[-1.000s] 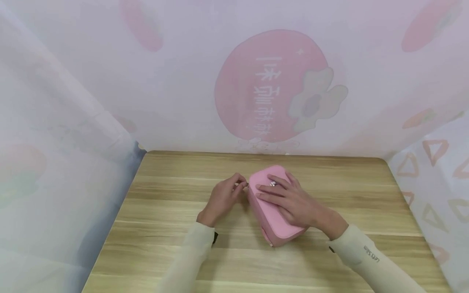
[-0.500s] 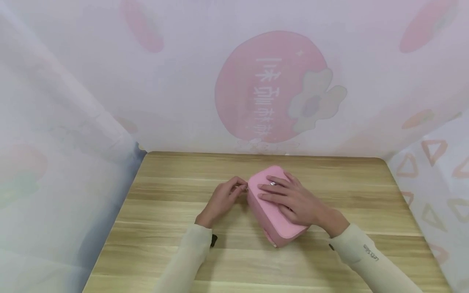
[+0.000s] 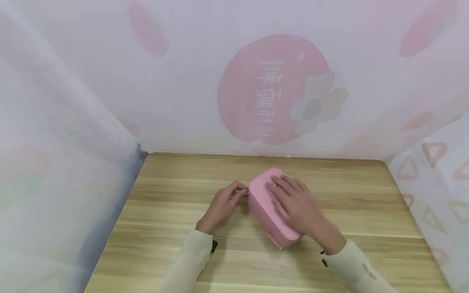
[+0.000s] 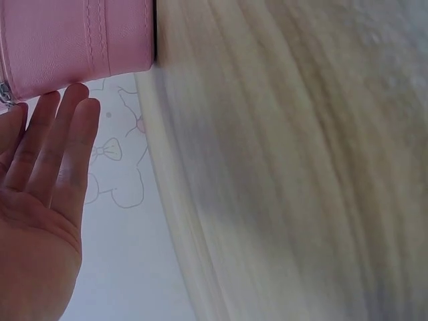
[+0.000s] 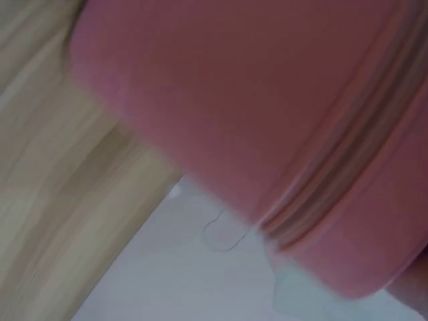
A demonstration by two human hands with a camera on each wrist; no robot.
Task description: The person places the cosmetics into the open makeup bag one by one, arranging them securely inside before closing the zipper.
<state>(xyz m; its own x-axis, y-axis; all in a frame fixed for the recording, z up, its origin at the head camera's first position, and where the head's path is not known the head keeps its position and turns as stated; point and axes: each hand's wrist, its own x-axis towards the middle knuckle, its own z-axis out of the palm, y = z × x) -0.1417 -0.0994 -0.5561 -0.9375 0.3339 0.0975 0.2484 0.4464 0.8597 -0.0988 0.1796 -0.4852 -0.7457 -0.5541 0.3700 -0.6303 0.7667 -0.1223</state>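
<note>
A pink zipped case (image 3: 261,203) sits slanted on the table, its lid uppermost. At its far left corner my left hand (image 3: 220,205) pinches the zipper pull between thumb and index finger. Up close in the left wrist view, the metal zipper slider (image 4: 6,93) shows beside the thumb, while the other fingers extend along the case's side. My right hand (image 3: 298,207) rests on the lid with its fingers spread and slightly bent. The right wrist view is blurred; the zipper band (image 5: 348,154) runs along the case's side there, and the right hand barely shows.
The case stands on a wood-grain table (image 3: 165,244), towards its far edge. A pale printed curtain (image 3: 183,81) rises right behind that edge, and more printed cloth hangs at the left and right sides.
My right hand has turned slightly on the lid, its fingertips sliding towards the lid's right side and its wrist coming a little nearer. The left hand stays at the zipper pull.
</note>
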